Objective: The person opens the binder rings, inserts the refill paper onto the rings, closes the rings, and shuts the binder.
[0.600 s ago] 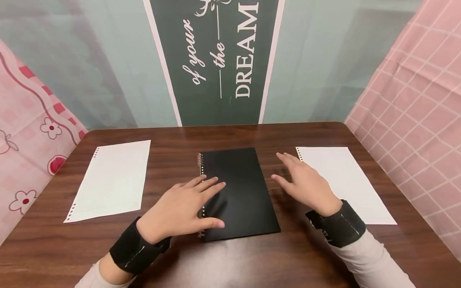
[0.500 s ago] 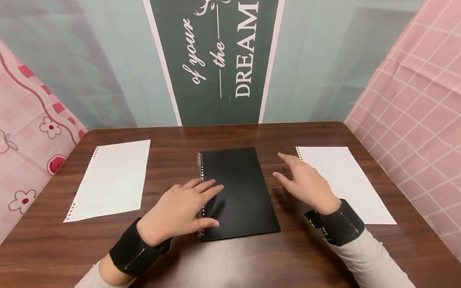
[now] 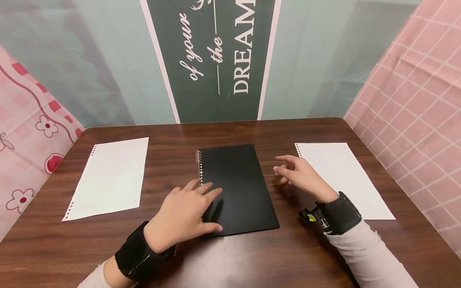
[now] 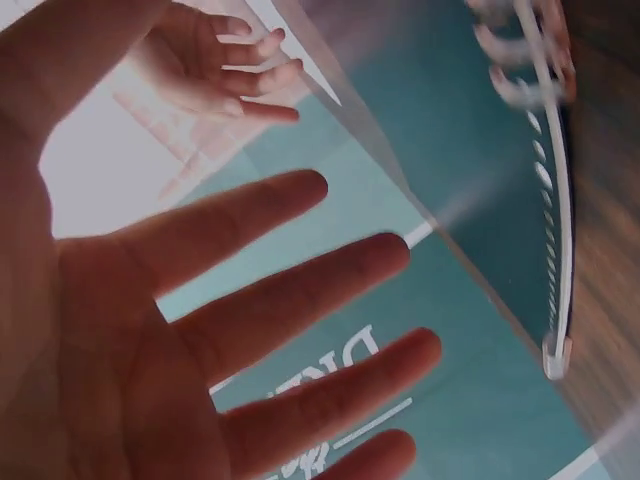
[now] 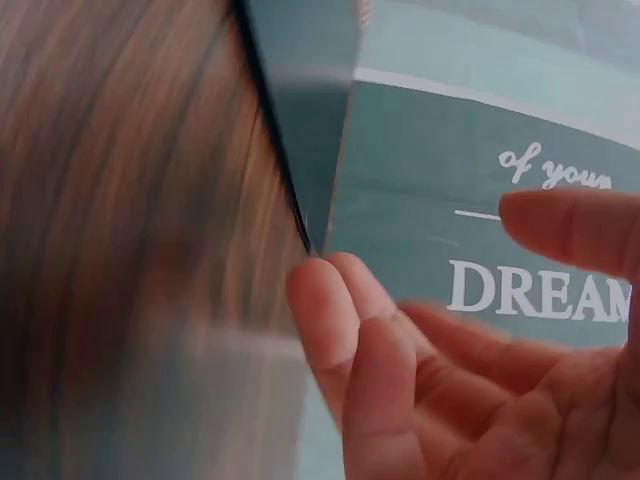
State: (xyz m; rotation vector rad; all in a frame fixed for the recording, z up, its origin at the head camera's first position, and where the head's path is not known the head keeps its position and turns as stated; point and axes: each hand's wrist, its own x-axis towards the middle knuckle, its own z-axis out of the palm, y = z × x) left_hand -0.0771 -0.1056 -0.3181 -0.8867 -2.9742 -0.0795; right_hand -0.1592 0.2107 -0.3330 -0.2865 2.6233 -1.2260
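In the head view my left arm (image 3: pixel 95 278) extends in from between seven and eight o'clock. My left grip (image 3: pixel 183 212) points toward two, back uppermost, fingers (image 3: pixel 213 195) spread and nearly straight, thumb (image 3: pixel 211 228) toward three. My right arm (image 3: pixel 374 256) slants in from four o'clock; my right grip (image 3: pixel 304 178) is loosely bent, its index finger (image 3: pixel 286 159) toward nine, the other fingers (image 3: pixel 284 181) curled beneath.
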